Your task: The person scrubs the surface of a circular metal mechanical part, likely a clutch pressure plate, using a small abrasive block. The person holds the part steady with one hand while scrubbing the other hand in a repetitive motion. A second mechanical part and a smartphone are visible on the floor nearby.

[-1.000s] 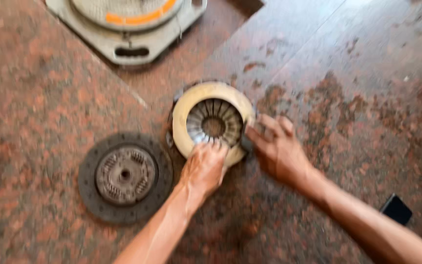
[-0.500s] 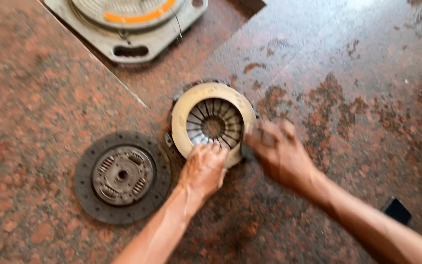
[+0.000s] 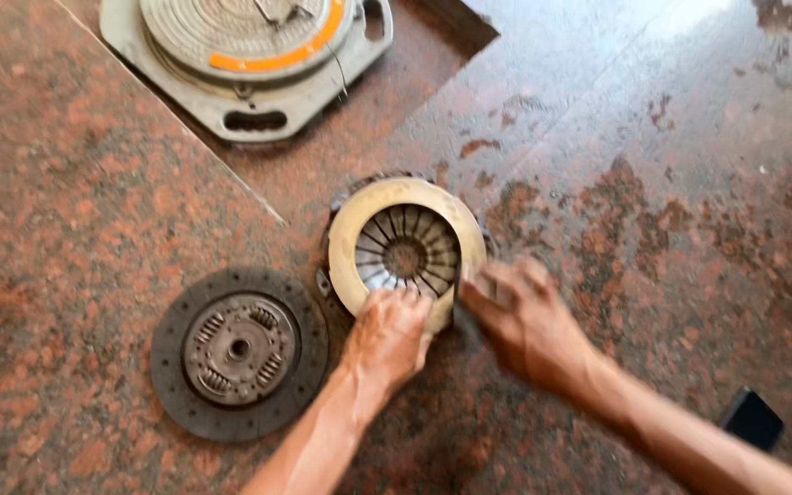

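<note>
On the pressure plate (image 3: 403, 249), both hands (image 3: 389, 335) lower on its rim than before.

Two clutch parts (image 3: 405, 252), one turntable (image 3: 240, 55)

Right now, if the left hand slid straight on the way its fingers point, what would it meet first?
The left hand already rests on the near rim of the round pressure plate; straight on it would probably meet the spring fingers at the plate's centre.

One head-worn camera looks steeply down, fairly near, at the stone floor (image 3: 66, 165) ahead.
</note>
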